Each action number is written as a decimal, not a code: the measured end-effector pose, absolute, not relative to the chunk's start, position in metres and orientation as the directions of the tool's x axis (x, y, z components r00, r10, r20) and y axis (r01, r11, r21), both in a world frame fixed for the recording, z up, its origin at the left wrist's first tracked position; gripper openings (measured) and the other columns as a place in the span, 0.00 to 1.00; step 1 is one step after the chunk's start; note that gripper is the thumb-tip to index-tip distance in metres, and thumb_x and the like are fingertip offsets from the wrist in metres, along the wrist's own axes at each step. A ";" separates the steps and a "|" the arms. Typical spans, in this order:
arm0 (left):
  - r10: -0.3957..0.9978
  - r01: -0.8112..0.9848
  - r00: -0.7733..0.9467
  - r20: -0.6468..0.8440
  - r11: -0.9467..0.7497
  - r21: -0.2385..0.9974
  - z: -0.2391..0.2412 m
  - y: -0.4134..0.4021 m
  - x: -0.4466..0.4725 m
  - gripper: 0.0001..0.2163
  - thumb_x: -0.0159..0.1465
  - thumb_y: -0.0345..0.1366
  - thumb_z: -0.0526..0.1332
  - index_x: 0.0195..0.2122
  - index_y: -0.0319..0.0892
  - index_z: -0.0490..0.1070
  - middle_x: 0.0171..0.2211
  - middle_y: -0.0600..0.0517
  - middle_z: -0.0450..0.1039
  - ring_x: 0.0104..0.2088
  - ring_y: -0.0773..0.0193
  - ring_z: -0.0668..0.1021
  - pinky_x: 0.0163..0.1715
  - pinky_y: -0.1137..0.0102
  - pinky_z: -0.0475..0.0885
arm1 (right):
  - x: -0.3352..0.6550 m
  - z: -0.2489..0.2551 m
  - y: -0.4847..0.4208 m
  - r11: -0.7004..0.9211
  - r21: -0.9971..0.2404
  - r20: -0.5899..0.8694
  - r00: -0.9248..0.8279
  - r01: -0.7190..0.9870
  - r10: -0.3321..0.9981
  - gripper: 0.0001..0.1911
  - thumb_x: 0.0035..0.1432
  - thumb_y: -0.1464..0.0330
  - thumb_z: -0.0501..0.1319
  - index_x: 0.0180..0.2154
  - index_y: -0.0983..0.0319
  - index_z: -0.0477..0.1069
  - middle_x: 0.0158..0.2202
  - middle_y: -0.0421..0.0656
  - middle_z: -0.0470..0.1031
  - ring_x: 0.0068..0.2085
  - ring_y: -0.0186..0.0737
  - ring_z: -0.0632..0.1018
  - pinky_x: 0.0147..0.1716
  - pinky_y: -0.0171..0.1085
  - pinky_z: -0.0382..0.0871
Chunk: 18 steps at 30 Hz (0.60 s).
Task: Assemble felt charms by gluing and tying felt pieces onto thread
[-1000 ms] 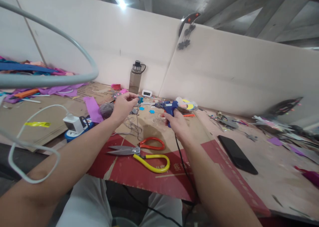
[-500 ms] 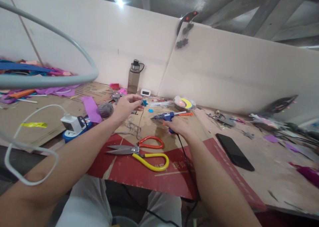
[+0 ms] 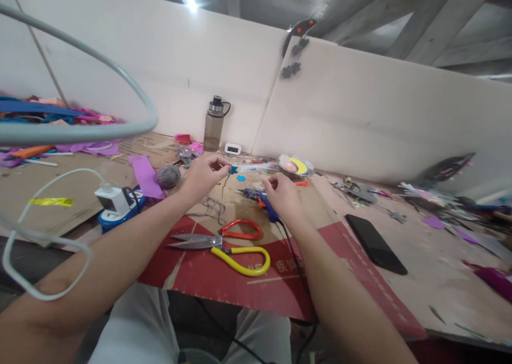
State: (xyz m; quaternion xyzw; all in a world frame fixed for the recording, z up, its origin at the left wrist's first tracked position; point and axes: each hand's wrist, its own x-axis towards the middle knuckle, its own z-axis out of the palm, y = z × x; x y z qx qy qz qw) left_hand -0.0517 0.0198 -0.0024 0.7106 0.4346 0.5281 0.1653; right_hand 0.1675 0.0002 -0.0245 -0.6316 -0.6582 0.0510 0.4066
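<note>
My left hand (image 3: 205, 175) is raised over the bench and pinches a small blue felt flower (image 3: 232, 169) with a grey string hanging from it. My right hand (image 3: 282, 193) hovers just above the blue glue gun (image 3: 262, 200), which lies on the cardboard with its black cord (image 3: 294, 257) running toward me; the fingers are loosely curled and hold nothing. Another blue felt flower (image 3: 241, 178) lies on the cardboard between my hands. Loose grey string (image 3: 210, 207) is heaped below my left hand.
Scissors with red and yellow handles (image 3: 230, 244) lie on the red cardboard in front of me. A black phone (image 3: 375, 236) is to the right, a water bottle (image 3: 213, 123) stands by the wall, and a grey yarn ball (image 3: 168, 176), power strip (image 3: 116, 204) and felt scraps (image 3: 60, 124) sit left.
My right hand lowered the glue gun onto the cardboard and let go of it. My left hand kept the blue flower and shifted slightly.
</note>
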 end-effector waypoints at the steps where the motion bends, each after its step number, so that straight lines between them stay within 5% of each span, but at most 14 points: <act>1: 0.764 0.482 0.074 0.641 -0.590 0.647 -0.003 0.017 -0.050 0.06 0.56 0.36 0.61 0.30 0.42 0.77 0.27 0.51 0.76 0.27 0.66 0.74 0.28 0.71 0.67 | 0.158 -0.024 -0.003 0.287 -0.629 0.515 0.110 0.723 0.850 0.09 0.57 0.61 0.57 0.29 0.59 0.64 0.29 0.43 0.71 0.34 0.41 0.73 0.39 0.42 0.66; 4: 0.684 0.560 0.134 0.717 -0.649 0.515 -0.002 0.008 -0.045 0.05 0.57 0.34 0.61 0.31 0.43 0.77 0.30 0.51 0.77 0.30 0.64 0.76 0.33 0.70 0.68 | 0.123 -0.026 -0.014 0.445 -0.821 0.488 0.035 0.356 0.872 0.12 0.52 0.62 0.61 0.34 0.59 0.59 0.34 0.41 0.70 0.34 0.37 0.73 0.38 0.39 0.69; 9: 0.634 0.565 0.216 0.742 -0.701 0.434 -0.001 -0.001 -0.039 0.06 0.57 0.32 0.60 0.32 0.44 0.77 0.35 0.51 0.79 0.36 0.63 0.77 0.37 0.70 0.69 | 0.093 -0.033 -0.021 0.362 -0.926 0.368 -0.051 -0.109 0.928 0.21 0.48 0.67 0.63 0.38 0.56 0.50 0.36 0.39 0.72 0.38 0.37 0.77 0.42 0.41 0.72; 13: 0.691 0.567 0.160 0.705 -0.650 0.507 0.000 -0.003 -0.037 0.05 0.57 0.33 0.60 0.31 0.42 0.76 0.29 0.52 0.78 0.28 0.65 0.76 0.31 0.71 0.68 | 0.098 -0.030 -0.021 0.362 -0.927 0.363 0.007 -0.096 0.932 0.14 0.54 0.65 0.58 0.38 0.56 0.52 0.29 0.33 0.64 0.25 0.30 0.70 0.28 0.35 0.71; 18: 0.811 0.432 0.142 0.567 -0.566 0.702 -0.003 -0.005 -0.033 0.06 0.57 0.35 0.60 0.33 0.41 0.75 0.25 0.54 0.76 0.24 0.67 0.77 0.26 0.74 0.68 | 0.108 -0.023 -0.021 0.463 -0.876 0.471 0.038 0.134 0.881 0.08 0.55 0.66 0.59 0.36 0.59 0.60 0.27 0.35 0.62 0.27 0.30 0.65 0.23 0.29 0.61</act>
